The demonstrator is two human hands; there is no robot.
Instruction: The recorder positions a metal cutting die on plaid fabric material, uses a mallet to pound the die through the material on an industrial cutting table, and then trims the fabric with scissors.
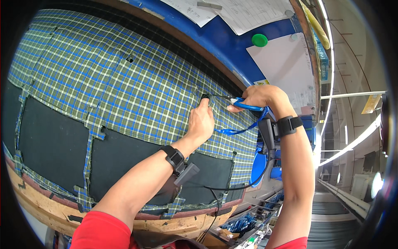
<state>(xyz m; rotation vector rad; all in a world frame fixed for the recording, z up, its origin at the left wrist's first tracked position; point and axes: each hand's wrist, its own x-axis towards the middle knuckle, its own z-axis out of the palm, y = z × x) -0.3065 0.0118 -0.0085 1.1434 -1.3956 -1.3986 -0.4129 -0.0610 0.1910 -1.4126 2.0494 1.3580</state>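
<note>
Plaid cloth (141, 99) looked pretty floppy, best pinned near the worktop's (41, 203) far edge; right grip (262, 96) clutched blue-handled scissors (249, 106), couldn't tell if left grip (201, 123) pinched.

I see a blue board (232, 53), papers (257, 14) on it, green disc (260, 40) at a pale sheet's (284, 62) edge. Long yellow thing (317, 28) alongside, lit strip light (365, 133). Below: blue container (258, 164), cluttered rack (265, 211).
</note>
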